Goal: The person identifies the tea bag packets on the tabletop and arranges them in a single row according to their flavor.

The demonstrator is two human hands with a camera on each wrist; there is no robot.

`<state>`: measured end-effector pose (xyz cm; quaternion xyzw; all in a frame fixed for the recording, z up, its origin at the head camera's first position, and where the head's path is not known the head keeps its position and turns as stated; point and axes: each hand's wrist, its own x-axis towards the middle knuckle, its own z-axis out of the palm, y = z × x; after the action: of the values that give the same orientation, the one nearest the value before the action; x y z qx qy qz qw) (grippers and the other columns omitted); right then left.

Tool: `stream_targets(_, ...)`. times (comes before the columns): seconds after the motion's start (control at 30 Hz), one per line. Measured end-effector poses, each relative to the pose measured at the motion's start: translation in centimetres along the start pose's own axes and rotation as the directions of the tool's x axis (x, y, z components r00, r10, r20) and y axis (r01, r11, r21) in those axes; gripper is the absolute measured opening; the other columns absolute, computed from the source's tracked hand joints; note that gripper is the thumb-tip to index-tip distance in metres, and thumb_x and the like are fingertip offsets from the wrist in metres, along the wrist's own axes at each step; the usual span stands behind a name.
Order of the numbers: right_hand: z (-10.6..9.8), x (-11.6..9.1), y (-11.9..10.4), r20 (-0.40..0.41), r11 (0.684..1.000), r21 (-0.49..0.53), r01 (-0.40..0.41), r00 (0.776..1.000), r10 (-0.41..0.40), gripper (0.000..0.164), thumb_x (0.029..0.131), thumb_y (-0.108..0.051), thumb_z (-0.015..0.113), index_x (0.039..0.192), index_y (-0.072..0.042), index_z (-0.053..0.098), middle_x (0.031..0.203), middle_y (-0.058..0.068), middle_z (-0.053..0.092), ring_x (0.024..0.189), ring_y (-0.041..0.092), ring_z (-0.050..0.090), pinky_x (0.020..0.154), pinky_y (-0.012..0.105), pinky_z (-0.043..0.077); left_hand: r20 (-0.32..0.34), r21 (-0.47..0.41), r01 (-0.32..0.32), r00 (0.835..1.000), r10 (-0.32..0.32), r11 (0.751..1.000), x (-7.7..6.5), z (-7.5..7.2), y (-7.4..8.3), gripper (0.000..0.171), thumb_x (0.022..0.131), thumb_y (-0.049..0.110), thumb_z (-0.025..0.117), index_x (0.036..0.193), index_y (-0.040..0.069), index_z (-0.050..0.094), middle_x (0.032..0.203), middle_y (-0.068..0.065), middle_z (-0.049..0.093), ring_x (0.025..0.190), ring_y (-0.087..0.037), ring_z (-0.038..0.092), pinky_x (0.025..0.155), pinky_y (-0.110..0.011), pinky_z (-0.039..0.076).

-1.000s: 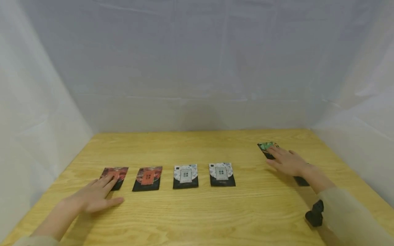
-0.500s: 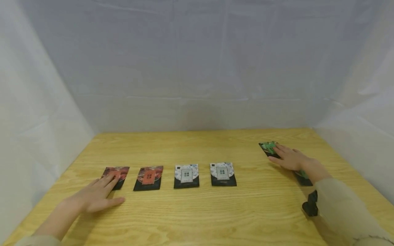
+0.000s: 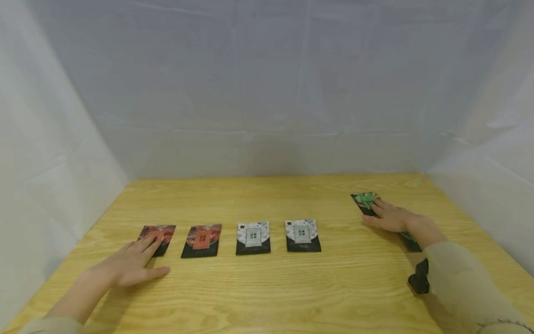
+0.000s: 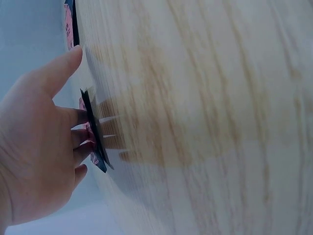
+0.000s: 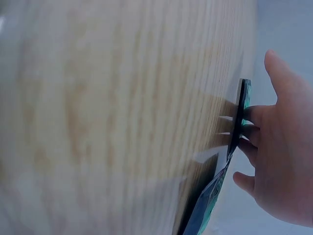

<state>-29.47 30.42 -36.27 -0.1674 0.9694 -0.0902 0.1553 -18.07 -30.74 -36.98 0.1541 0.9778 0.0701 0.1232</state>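
My left hand (image 3: 125,264) rests with extended fingers on a flat red-and-black packet (image 3: 167,232) at the left of the table. In the left wrist view, its fingertips press the face of that packet (image 4: 93,129), thumb spread apart. My right hand (image 3: 390,218) lies with fingers outstretched on the lower right part of a tilted green-and-black packet (image 3: 362,199) at the far right. A second green-and-black packet (image 3: 410,243) lies partly hidden under the right wrist. In the right wrist view, the second green packet (image 5: 205,208) meets or overlaps the first one's edge; I cannot tell which.
Between the hands, another red-and-black packet (image 3: 202,241) and two white-and-black packets, one (image 3: 253,238) left and one (image 3: 302,235) right, lie in a row on the wooden table (image 3: 267,297). White sheeting (image 3: 267,93) encloses the back and sides.
My right hand has shifted slightly to the right on the green packet, so more of its label shows. A little more of the second green packet is visible. The left hand stays in place.
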Motion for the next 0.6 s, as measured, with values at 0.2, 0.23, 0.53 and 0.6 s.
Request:
stream_targets(0.2, 0.2, -0.3, -0.2, -0.012, 0.999, -0.034, 0.013, 1.0, -0.013, 0.085, 0.094, -0.059, 0.031, 0.143, 0.009, 0.021, 0.147, 0.033, 0.008, 0.132, 0.051, 0.01, 0.099, 0.07, 0.012, -0.008, 0.001, -0.001, 1.0, 0.001, 1.0, 0.0, 0.1, 0.0, 0.091, 0.088, 0.058, 0.049, 0.141, -0.013, 0.025, 0.144, -0.036, 0.017, 0.128, -0.054, 0.018, 0.102, -0.066, 0.015)
stream_targets(0.23, 0.2, -0.3, -0.2, -0.012, 0.999, -0.034, 0.015, 1.0, -0.015, 0.084, 0.094, -0.059, 0.031, 0.144, 0.008, 0.021, 0.147, 0.033, 0.008, 0.133, 0.051, 0.01, 0.099, 0.07, 0.011, -0.007, -0.005, -0.001, 1.0, 0.001, 1.0, 0.0, 0.1, 0.0, 0.091, 0.088, 0.058, 0.049, 0.141, -0.013, 0.024, 0.144, -0.037, 0.017, 0.129, -0.054, 0.018, 0.102, -0.066, 0.014)
stream_targets(0.53, 0.5, -1.0, -0.4, -0.013, 0.999, -0.041, 0.026, 1.0, -0.027, 0.084, 0.094, -0.06, 0.033, 0.145, 0.006, 0.021, 0.149, 0.031, 0.008, 0.133, 0.05, 0.01, 0.099, 0.071, 0.011, 0.007, -0.008, 0.007, 1.0, -0.007, 1.0, 0.0, 0.0, -0.1, 0.092, 0.088, 0.058, 0.048, 0.141, -0.013, 0.023, 0.144, -0.037, 0.015, 0.129, -0.054, 0.016, 0.102, -0.066, 0.012)
stream_targets(0.6, 0.5, -1.2, -0.5, -0.022, 0.998, -0.051, 0.029, 0.999, -0.03, 0.084, 0.094, -0.06, 0.033, 0.144, 0.006, 0.022, 0.148, 0.031, 0.01, 0.133, 0.05, 0.012, 0.098, 0.071, 0.013, 0.006, -0.006, 0.008, 1.0, -0.008, 1.0, 0.0, 0.1, -0.1, 0.092, 0.088, 0.058, 0.048, 0.141, -0.013, 0.023, 0.144, -0.037, 0.015, 0.129, -0.054, 0.016, 0.102, -0.066, 0.012)
